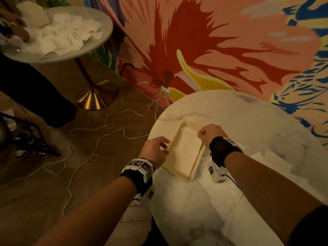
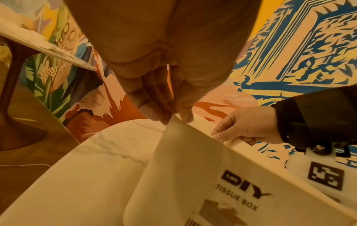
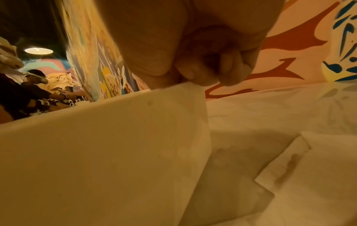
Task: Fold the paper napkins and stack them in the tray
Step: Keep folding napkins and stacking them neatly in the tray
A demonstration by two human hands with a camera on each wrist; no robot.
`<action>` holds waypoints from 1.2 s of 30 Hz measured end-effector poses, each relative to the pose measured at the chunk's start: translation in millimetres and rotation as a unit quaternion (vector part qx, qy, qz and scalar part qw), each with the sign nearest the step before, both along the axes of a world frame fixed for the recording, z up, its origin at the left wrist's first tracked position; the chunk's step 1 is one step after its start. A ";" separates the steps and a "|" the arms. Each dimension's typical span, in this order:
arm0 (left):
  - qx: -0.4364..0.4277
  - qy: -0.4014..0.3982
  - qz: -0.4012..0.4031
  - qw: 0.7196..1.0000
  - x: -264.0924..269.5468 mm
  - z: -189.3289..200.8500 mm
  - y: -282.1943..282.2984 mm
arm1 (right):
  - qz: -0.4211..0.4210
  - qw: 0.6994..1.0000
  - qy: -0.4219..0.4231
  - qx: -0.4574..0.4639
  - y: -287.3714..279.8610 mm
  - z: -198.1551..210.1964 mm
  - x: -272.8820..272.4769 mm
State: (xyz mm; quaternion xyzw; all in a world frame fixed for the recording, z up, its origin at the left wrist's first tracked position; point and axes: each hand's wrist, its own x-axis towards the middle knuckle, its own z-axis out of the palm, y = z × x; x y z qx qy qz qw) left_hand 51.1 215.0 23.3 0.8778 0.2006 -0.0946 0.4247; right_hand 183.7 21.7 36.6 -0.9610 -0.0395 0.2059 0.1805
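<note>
Big round marble table (image 1: 230, 110) under both arms, painted wall (image 1: 221, 41) behind it. On the table sits the cream tray (image 1: 195, 166), gripped at two sides: the left hand (image 1: 156, 151) is on its left wall, fingers (image 2: 146, 107) curled over the rim and thumb on the outside, pinching that wall. In the left wrist view the tray wall runs down from this grip and carries a printed "DIY TISSUE BOX" label (image 2: 243, 194). The right hand (image 1: 211, 135) is at the tray's far right rim, thumb and forefinger pressed together on the edge; the right wrist view shows the fingertips (image 3: 193, 76) nipping a thin pale corner, though whether that is tray wall or napkin I cannot tell. Between the two grips, inside the tray, lies a folded napkin (image 1: 186, 144), flat on the bottom. Just right of the right-hand grip and nearer the body, loose napkins (image 1: 266, 160) lie spread on the marble. Well away to the left, beyond the left hand, a second table (image 1: 99, 43) holds a heap of white napkins, and white cables (image 1: 110, 125) trail over the wooden floor.
</note>
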 end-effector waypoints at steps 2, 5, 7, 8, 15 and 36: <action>0.000 0.001 0.000 1.000 0.0 -0.4 0.0 | 0.002 1.000 0.001 0.000 -0.4 -0.8 0.7; -0.001 -0.003 0.003 1.000 -0.7 -1.6 0.3 | 0.002 1.000 -0.001 0.000 -0.8 -0.6 1.1; 0.003 -0.004 0.004 1.000 -0.9 -1.9 -0.2 | 0.006 1.000 -0.006 -0.011 -1.8 0.2 0.8; 0.004 -0.004 0.004 1.000 -1.0 -1.8 -0.4 | 0.011 1.000 -0.008 -0.019 -2.7 1.0 0.4; 0.023 0.012 -0.003 1.000 0.8 3.7 -3.2 | 0.019 0.999 -0.049 0.002 -21.3 19.6 -4.9; 0.033 -0.011 -0.248 0.968 -28.9 -5.5 -196.2 | -0.224 0.968 0.068 0.091 -267.4 -29.8 -145.2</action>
